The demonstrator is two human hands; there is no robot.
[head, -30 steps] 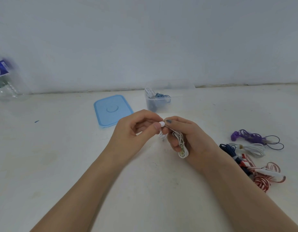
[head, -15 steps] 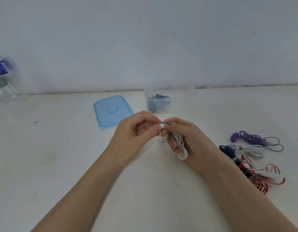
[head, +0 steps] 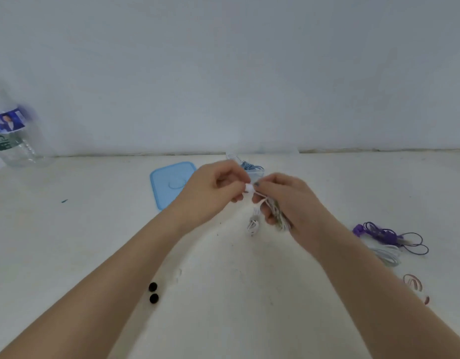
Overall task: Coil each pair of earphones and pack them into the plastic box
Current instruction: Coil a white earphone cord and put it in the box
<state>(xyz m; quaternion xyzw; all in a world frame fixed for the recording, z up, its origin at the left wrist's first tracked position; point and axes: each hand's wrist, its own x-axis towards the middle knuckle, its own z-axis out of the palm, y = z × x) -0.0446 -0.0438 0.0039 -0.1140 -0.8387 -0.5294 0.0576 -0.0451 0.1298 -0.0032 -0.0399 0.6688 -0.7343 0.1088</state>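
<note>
My right hand gripped the coiled white earphones — limp, springy cord; left hand pinched the loose end. The plastic box sat at twelve o'clock.

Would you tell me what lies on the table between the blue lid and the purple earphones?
In the head view, both hands: the left hand and right hand hold the white earphones between blue lid and purple earphones.

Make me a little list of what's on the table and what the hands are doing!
left hand: pinches the white earphones' end
right hand: holds the coiled white earphones
plastic box: open, blue cable inside
blue lid: flat, left of box
purple earphones: on table, right
water bottle: far left
two black earbud tips: near left forearm
</note>
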